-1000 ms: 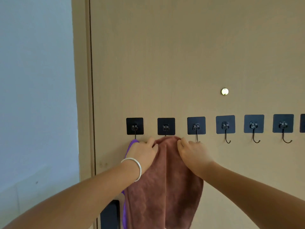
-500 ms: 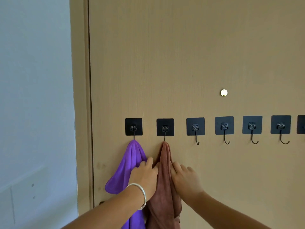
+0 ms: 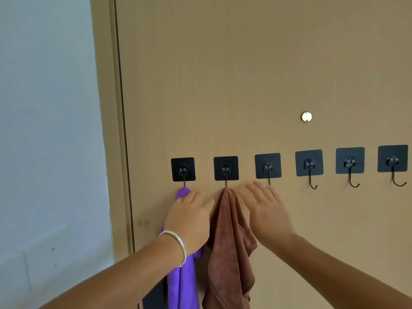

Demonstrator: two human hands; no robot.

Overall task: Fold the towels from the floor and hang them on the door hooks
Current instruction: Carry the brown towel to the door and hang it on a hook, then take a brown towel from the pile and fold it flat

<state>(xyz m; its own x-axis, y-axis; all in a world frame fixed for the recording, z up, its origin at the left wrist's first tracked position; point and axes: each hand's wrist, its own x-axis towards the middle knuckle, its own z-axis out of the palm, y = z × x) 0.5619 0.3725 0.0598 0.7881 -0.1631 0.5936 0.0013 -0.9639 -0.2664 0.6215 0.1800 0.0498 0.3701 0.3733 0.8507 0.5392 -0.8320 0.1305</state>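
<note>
A brown towel [image 3: 229, 246] hangs from the second black hook [image 3: 226, 168] on the tan door [image 3: 223, 74]. A purple towel [image 3: 182, 284] hangs from the first hook [image 3: 183, 169], partly hidden by my left hand [image 3: 189, 217]. That hand, with a silver bracelet on its wrist, is in front of the purple towel with relaxed fingers, just left of the brown towel. My right hand [image 3: 267, 208] is spread flat, fingers straight, just right of the brown towel and apart from it. Neither hand holds anything.
Further black hooks run to the right: a third hook [image 3: 268, 166], a fourth hook [image 3: 309, 163] and more, all bare. A brass peephole [image 3: 306, 117] sits above them. The door frame [image 3: 104, 108] and a pale wall [image 3: 44, 130] lie to the left.
Both hands let go of the brown towel, which now hangs narrow from the second hook. The hands moved apart to either side and rose a little; the purple towel came into view.
</note>
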